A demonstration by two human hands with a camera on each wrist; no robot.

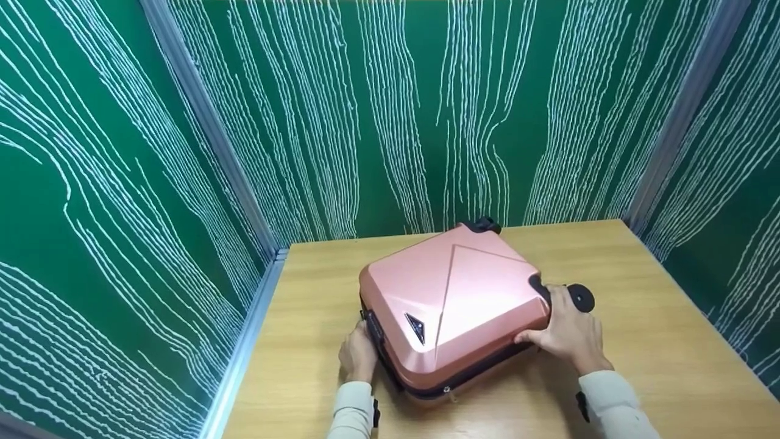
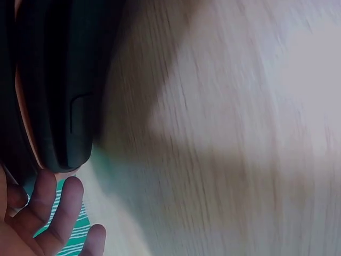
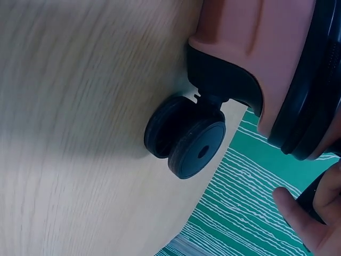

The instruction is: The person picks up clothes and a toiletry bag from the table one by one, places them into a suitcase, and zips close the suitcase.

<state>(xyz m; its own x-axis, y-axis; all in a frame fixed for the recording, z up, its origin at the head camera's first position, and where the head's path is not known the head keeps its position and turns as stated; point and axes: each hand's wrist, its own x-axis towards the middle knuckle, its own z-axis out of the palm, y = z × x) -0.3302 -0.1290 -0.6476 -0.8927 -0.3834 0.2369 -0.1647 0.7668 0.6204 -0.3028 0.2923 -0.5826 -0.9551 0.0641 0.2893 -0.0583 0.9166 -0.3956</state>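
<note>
A pink hard-shell suitcase lies on its broad side on the table, turned at an angle, with a dark zipper band around its edge. My left hand holds its left side, beside the black side handle; in the left wrist view bent, spread fingers reach the suitcase's edge. At the right end my right hand grips the corner by a black wheel, thumb along the near side. The right wrist view shows a lower double wheel close to the tabletop, and part of the right hand.
The wooden table extends around the suitcase. Green panels with white wavy lines stand behind and on both sides, joined by grey metal posts. A zipper pull hangs at the suitcase's near edge.
</note>
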